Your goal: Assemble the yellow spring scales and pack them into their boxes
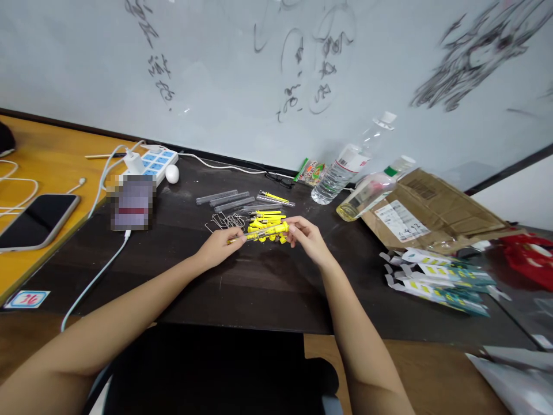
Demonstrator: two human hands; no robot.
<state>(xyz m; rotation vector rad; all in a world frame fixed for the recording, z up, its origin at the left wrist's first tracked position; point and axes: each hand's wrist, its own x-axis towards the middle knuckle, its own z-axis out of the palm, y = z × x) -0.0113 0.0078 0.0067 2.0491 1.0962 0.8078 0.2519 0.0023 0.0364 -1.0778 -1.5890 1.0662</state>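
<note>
Both hands hold a slim tester screwdriver (266, 231) with a clear barrel and yellow parts, level above the table. My left hand (222, 245) is closed around its narrow, brass-coloured end. At the other end, the fingers of my right hand (305, 233) pinch the yellow cap. Behind and below it lies a pile of yellow caps (276, 237) and yellow shafts with dark tips (265, 215), partly hidden. Bent metal clips (228, 221) lie in a heap beyond my left hand. Farther back are several clear plastic tubes (233, 202).
At the right stand a water bottle (334, 176) and a bottle with yellowish liquid (356, 204), near a brown paper parcel (415, 202) and opened small boxes (440, 282). A power strip (159, 161), charging cables and a phone (41, 222) lie left. A whiteboard (224, 75) rises behind.
</note>
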